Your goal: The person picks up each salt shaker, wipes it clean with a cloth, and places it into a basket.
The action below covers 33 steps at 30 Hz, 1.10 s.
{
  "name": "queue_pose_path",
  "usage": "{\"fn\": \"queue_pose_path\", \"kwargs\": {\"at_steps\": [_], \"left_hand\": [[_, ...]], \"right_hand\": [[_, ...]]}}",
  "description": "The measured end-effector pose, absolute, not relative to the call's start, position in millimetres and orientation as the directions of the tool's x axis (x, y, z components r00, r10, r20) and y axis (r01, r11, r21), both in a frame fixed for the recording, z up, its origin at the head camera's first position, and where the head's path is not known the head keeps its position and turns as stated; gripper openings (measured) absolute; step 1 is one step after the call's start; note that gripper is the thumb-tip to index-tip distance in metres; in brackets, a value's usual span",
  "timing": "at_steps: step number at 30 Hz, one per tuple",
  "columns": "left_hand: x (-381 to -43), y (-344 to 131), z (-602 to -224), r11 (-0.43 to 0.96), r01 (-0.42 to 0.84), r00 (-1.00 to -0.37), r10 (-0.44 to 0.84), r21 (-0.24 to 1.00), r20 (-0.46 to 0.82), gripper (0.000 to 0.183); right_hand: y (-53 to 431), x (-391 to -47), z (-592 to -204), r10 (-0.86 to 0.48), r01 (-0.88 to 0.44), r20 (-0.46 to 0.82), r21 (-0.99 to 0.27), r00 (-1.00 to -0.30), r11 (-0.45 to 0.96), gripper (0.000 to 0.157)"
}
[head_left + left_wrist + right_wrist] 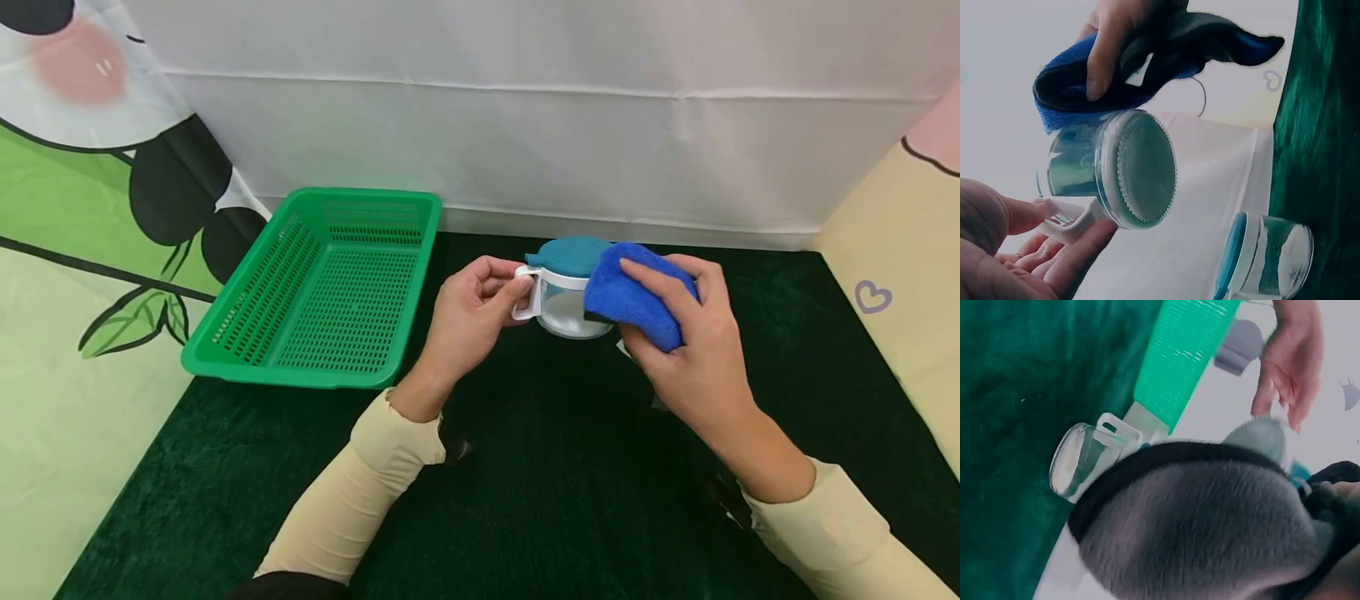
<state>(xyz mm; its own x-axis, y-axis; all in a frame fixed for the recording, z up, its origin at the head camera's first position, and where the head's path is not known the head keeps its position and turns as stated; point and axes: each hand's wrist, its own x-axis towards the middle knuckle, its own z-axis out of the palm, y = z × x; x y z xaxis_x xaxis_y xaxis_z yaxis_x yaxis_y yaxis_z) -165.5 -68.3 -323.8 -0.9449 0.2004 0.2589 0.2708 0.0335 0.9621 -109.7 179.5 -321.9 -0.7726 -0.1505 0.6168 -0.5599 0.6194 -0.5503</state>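
Observation:
My left hand (476, 312) pinches the white handle (527, 293) of a clear jar (1129, 169) with a teal lid (573, 255). In the left wrist view this jar is tilted, its ridged round base facing the camera. My right hand (693, 342) grips a folded blue cloth (637, 292), which lies against the jar's side and hides part of it. A second clear jar (1285, 256), teal-lidded and with white contents, stands on the dark green table cover. Seen from the right wrist, the cloth (1197, 525) covers much of the held jar.
A green perforated basket (300, 382) stands to the left on the dark green cover (540, 500). White cloth (495, 142) hangs behind, and printed panels (900, 275) stand at both sides.

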Motion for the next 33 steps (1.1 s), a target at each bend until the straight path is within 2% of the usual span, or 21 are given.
{"fn": "queue_pose_path", "kwargs": {"at_steps": [4, 10, 18, 24, 30, 33], "left_hand": [[-163.6, -67.8, -320.6, 0.002, 0.281, -0.94, 0.204, 0.96, 0.275, 0.02], [-160.8, -71.2, -316.1, -0.027, 0.311, -0.926, 0.215, 0.95, 0.31, 0.018], [-158.0, -74.1, -320.8, -0.004, 0.303, -0.912, 0.288, 0.953, 0.292, 0.019], [-159.4, -74.6, -325.5, 0.046, 0.28, -0.918, 0.305, 0.959, 0.253, 0.024], [-160.0, -75.7, -326.0, 0.057, 0.257, -0.924, 0.308, 0.965, 0.228, 0.02], [-159.3, -77.8, -325.0, 0.055, 0.273, -0.917, 0.317, 0.96, 0.242, 0.018]], "right_hand": [[181.4, -110.4, -333.1, -0.044, -0.517, 0.567, -0.713, -0.822, 0.473, 0.065], [182.3, -104.4, -349.1, -0.036, -0.373, 0.379, -0.882, -0.925, 0.289, 0.058], [187.6, -106.9, -330.1, -0.038, -0.415, 0.415, -0.896, -0.909, 0.154, 0.053], [185.0, -102.5, -336.9, -0.053, -0.402, 0.399, -0.902, -0.916, 0.158, 0.052], [183.3, -100.2, -338.1, -0.03, -0.433, 0.437, -0.876, -0.899, 0.21, 0.055], [183.1, -99.7, -339.5, -0.035, -0.435, 0.435, -0.89, -0.9, 0.136, 0.052]]}}
